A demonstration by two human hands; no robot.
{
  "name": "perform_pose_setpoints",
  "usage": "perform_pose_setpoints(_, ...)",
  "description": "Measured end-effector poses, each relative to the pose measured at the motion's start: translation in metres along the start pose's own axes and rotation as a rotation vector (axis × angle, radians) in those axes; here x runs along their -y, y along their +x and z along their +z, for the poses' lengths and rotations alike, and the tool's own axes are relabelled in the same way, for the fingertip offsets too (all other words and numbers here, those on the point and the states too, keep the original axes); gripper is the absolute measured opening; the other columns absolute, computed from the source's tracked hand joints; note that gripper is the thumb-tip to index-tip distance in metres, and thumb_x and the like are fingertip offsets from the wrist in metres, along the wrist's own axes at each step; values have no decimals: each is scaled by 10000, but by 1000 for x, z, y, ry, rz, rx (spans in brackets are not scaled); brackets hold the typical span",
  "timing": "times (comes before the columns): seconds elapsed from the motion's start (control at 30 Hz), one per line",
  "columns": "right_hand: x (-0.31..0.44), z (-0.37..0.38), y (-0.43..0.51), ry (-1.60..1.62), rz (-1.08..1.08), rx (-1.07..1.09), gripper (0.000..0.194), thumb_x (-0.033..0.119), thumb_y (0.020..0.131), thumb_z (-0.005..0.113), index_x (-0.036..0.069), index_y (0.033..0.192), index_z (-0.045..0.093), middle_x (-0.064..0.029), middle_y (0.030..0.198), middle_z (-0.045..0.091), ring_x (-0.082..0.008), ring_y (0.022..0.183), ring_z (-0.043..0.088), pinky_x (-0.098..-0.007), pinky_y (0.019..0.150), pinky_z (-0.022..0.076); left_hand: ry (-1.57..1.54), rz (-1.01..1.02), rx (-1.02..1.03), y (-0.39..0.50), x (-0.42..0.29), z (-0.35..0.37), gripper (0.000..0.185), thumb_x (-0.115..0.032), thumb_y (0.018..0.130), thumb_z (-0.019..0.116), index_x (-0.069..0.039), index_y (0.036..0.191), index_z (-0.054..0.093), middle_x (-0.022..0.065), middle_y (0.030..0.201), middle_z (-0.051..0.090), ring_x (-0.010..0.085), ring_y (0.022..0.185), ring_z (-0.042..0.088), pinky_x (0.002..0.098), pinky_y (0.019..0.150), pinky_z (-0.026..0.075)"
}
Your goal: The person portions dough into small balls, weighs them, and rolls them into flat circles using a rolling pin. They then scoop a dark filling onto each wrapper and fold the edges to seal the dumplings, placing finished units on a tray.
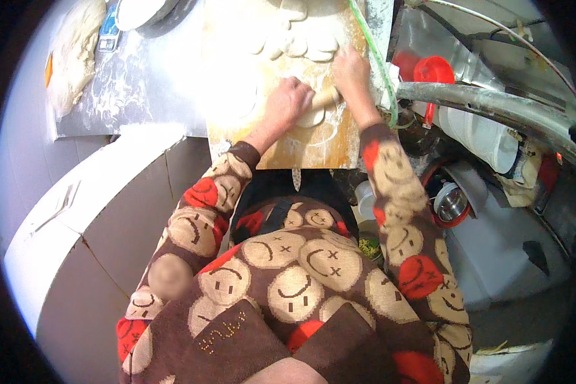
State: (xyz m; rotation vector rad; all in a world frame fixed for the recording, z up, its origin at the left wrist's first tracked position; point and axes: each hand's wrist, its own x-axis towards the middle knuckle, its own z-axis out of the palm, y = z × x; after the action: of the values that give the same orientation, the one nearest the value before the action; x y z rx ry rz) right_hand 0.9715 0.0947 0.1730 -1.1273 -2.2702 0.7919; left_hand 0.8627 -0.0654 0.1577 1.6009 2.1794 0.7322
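My left hand is closed over a wooden rolling pin, which slants across a floured wooden board. Under the pin lies a flat piece of dough. My right hand is curled at the board's right side, with the pin's right end against or partly beneath its heel. Its fingertips are beside several flattened dough rounds at the back of the board. Whether those fingers grip anything is hidden. Strong glare washes out the board's left part.
A large dough mass lies at the far left, near a blue-and-white device and a white bowl. A green hose runs along the board's right edge. Beyond it are a metal pipe and a red plastic ladle.
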Motion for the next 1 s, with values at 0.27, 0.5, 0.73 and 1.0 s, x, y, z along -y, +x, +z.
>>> perform_pose_setpoints(0.27, -19, -4, -15, -51, 141, 113, 204, 179, 931, 517, -2, 905, 608, -298, 790, 633, -487, 818, 637, -542, 721, 486, -113, -32, 97, 7, -2, 13, 193, -181, 886, 635, -40, 1016, 652, 170, 936, 617, 357, 947, 594, 439, 816, 493)
perform_pose_setpoints(0.5, 16, -46, -43, -116, 280, 138, 197, 190, 929, 530, 9, 915, 606, -285, 753, 637, -485, 761, 641, -559, 676, 499, -95, 89, 106, -2, -1, 4, 158, -161, 918, 624, -37, 1013, 636, 165, 914, 630, 391, 882, 610, 456, 777, 506)
perform_pose_setpoints(0.73, -5, -15, -14, -184, 118, 191, 190, 161, 939, 506, -10, 897, 576, -263, 734, 634, -467, 724, 642, -553, 651, 499, -288, -416, 1, -20, 1, -5, 213, -134, 914, 630, -17, 1092, 637, 195, 961, 686, 405, 900, 653, 441, 794, 527)
perform_pose_setpoints(1.0, -49, -31, -89, -247, 310, 453, 235, 188, 966, 496, 12, 1027, 639, -281, 849, 685, -465, 820, 682, -539, 745, 544, -404, -598, -69, -26, 1, -2, 219, -201, 925, 661, -17, 1042, 674, 179, 924, 718, 302, 872, 702, 398, 781, 541)
